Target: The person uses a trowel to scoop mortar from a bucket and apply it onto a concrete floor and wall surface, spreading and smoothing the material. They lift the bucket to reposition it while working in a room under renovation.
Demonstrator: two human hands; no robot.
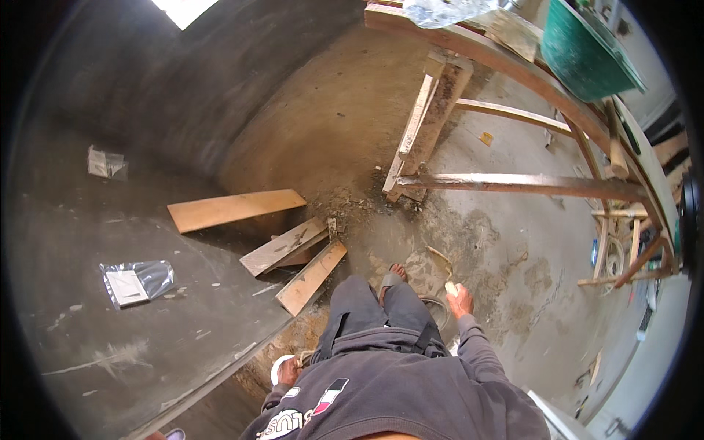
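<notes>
My right hand [460, 302] is closed round the pale handle of a trowel [449, 273], held out to the right of my knees. The trowel's neck is bent and its thin blade shows nearly edge-on above the wet, stained floor. A round bucket [438, 311] stands just below that hand, partly hidden by my leg. Low at my left hip, my left hand [290, 372] is curled beside a white, curved-edged thing [277, 369]. My body hides most of both, so what it grips cannot be made out.
Several loose boards [235, 209] lean fanned out to the left, by a dark surface [66, 323] with plastic packets [136, 284]. A wooden trestle [440, 125] stands ahead right, with a green tub [587, 55] on top. Mortar crumbs [352, 209] litter the floor.
</notes>
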